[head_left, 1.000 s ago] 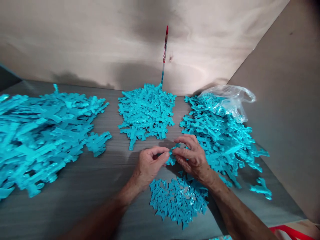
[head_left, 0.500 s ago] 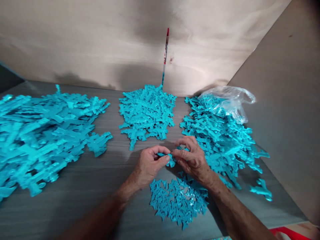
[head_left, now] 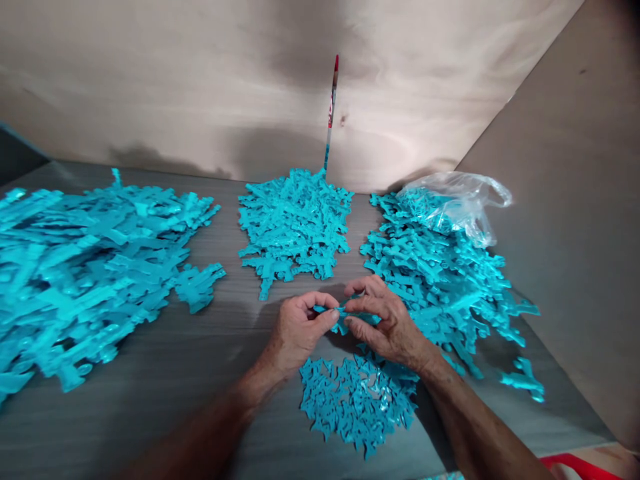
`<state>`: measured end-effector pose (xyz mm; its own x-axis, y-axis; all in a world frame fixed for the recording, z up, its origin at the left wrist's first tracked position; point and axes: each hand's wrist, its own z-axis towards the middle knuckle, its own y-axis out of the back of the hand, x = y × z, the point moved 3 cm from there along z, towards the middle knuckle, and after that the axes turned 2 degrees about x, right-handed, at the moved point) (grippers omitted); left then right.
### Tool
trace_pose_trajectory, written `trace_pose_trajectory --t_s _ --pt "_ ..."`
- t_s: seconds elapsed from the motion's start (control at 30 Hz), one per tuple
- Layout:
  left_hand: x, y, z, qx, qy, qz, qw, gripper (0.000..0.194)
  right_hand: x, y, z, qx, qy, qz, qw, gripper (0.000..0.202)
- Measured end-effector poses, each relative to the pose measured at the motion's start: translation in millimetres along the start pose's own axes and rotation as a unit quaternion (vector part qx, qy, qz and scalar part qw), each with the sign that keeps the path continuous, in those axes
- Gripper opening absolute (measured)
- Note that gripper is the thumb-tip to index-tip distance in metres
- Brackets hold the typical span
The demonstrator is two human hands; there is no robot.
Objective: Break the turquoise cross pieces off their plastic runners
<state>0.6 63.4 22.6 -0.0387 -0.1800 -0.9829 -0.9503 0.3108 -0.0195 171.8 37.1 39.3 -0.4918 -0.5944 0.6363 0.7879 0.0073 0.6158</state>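
Between my two hands is a turquoise plastic piece (head_left: 341,324) of irregular outline, partly hidden by my fingers. My left hand (head_left: 303,323) pinches its left part between thumb and index finger. On the right part, the thumb and index finger of my right hand (head_left: 383,315) are closed around it, with the other fingers curled above. Just below the hands lies a flat heap of small, pointed turquoise bits (head_left: 350,403). Beyond my hands sits a middle pile of turquoise plastic pieces (head_left: 295,223).
A large pile of longer turquoise pieces (head_left: 90,267) covers the left side. Another pile (head_left: 445,280) stands at the right, partly under a clear plastic bag (head_left: 470,200). A thin red-tipped brush (head_left: 331,110) rises behind the middle pile, against the wooden back panel (head_left: 200,87).
My right hand has turned slightly and its thumb and index finger have shifted on the piece. More of the piece's right part now shows. My left hand stays nearly still.
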Motion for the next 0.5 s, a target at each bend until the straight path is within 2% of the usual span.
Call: trace_pose_trajectory --t_s 0.27,0.5 --pt "-0.4 -1.3 -1.2 -0.009 0.006 -0.01 1.0 0.014 1.5 -3.3 0.6 -0.026 -0.047 0.024 0.998 0.008" --pt "2.6 -2.3 -1.2 0.009 -0.004 0.01 1.0 0.029 -10.8 14.5 -0.5 -0.097 -0.151 0.083 0.98 0.011"
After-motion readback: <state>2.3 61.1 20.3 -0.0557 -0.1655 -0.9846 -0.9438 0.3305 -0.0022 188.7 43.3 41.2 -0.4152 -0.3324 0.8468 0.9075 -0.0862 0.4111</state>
